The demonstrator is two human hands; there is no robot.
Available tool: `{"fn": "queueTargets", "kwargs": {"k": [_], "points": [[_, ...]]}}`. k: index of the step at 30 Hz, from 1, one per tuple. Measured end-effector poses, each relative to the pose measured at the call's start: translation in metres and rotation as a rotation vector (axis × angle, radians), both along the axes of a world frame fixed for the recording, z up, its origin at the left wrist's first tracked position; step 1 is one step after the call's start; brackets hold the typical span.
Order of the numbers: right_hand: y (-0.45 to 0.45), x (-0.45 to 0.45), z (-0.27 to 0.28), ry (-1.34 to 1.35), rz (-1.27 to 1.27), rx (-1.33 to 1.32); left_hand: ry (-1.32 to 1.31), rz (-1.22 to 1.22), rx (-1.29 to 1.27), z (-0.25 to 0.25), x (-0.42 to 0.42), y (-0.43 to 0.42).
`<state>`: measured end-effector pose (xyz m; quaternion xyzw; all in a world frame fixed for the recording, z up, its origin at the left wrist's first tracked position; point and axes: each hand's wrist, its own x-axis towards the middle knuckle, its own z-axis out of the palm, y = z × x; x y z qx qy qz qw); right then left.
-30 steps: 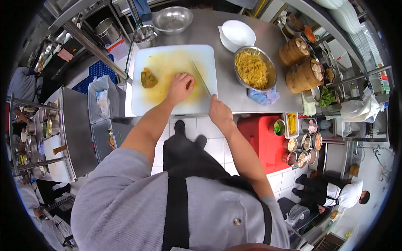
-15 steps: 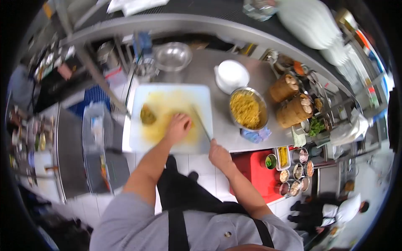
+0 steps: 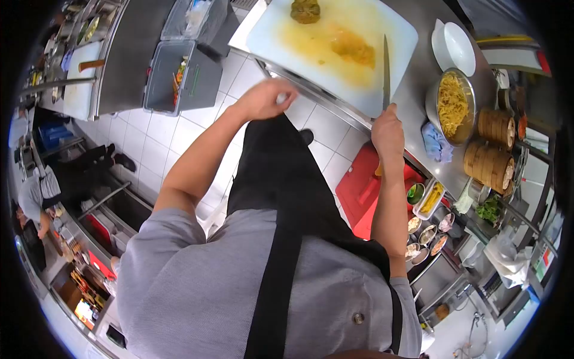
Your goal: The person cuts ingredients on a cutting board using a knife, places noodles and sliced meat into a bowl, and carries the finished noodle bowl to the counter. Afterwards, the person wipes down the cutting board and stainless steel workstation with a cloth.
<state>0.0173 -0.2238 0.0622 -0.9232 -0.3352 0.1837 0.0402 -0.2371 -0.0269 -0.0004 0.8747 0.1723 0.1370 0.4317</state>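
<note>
Nearest the body, the left hand [image 3: 268, 99] is hanging off the near edge of the cutting board [image 3: 335, 81], over the floor; its fingers are curling loosely around nothing visible, though blur is leaving me unable to tell how far the grip is released. The right hand [image 3: 388, 134] is sitting at the board's near right corner, its grip clenching the handle of the knife [image 3: 386, 66]. The blade is extending straight out of that grip, away from the body and over the board's right side; whether it is touching the surface, I cannot tell. The knife is probably handling as stiff and fairly light, perhaps turning slippery if wet, so the handle is offering the safe hold. Left of the blade, on the board, chopped yellow-orange food [image 3: 354, 49] is lying, probably soft and wet; farther out, a dark greenish lump [image 3: 305, 11] is resting near the board's far left. Right of the board, a metal bowl [image 3: 434, 99] of yellow shreds [image 3: 452, 106] is standing on the desk [image 3: 412, 102].
</note>
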Motion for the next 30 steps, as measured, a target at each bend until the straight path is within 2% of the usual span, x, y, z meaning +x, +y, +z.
{"fn": "queueTargets", "kwargs": {"k": [1, 2, 5, 6, 8, 9, 11, 14, 17, 18, 19, 21, 23, 26, 27, 29, 30], "points": [[0.002, -0.002, 0.001, 0.004, -0.011, 0.000, 0.310, -0.164, -0.077, -0.039, -0.023, -0.002], [0.004, -0.003, 0.002, 0.008, 0.017, -0.009, 0.528, -0.309, -0.104, -0.046, -0.034, -0.010], [0.009, -0.003, 0.008, 0.021, 0.021, -0.072, 0.568, -0.375, 0.092, -0.081, -0.061, -0.039], [0.009, 0.000, 0.009, 0.025, 0.020, -0.069, 0.564, -0.350, 0.084, -0.102, -0.062, -0.047], [0.011, -0.001, 0.013, 0.019, 0.026, -0.065, 0.941, -0.595, -0.060, -0.141, -0.059, -0.052], [0.012, -0.003, 0.016, -0.007, 0.035, -0.081, 0.934, -0.585, -0.060, -0.139, -0.062, -0.051], [0.013, -0.008, 0.017, -0.035, 0.041, -0.091, 0.991, -0.860, -0.195, -0.132, -0.071, -0.057], [0.016, -0.011, 0.008, -0.040, 0.042, -0.056, 0.912, -0.886, -0.251, -0.167, -0.096, -0.069], [0.018, -0.014, 0.007, -0.070, 0.040, -0.066, 0.973, -0.817, -0.143, -0.136, -0.109, -0.081], [0.017, -0.014, 0.005, -0.036, 0.053, -0.032, 0.947, -0.771, -0.193, -0.258, -0.142, -0.109], [0.012, -0.013, 0.006, -0.003, 0.067, 0.002, 0.950, -0.771, -0.195, -0.240, -0.142, -0.118], [0.006, -0.006, -0.001, -0.010, 0.068, 0.017, 0.754, -0.546, 0.070, -0.160, -0.122, -0.128], [0.007, -0.001, -0.005, -0.009, 0.065, 0.042, 0.782, -0.514, 0.187, -0.130, -0.116, -0.137], [0.003, 0.000, -0.004, 0.030, 0.038, 0.011, 0.869, -0.247, -0.133, -0.092, -0.121, -0.138], [0.002, 0.003, -0.004, 0.050, 0.046, 0.005, 0.879, -0.249, -0.124, -0.090, -0.128, -0.141], [-0.001, 0.004, 0.005, 0.067, 0.036, 0.012, 0.816, -0.135, -0.599, -0.086, -0.136, -0.143], [-0.001, 0.001, 0.014, 0.078, 0.054, 0.007, 0.771, -0.183, -0.623, -0.063, -0.132, -0.152]]}}
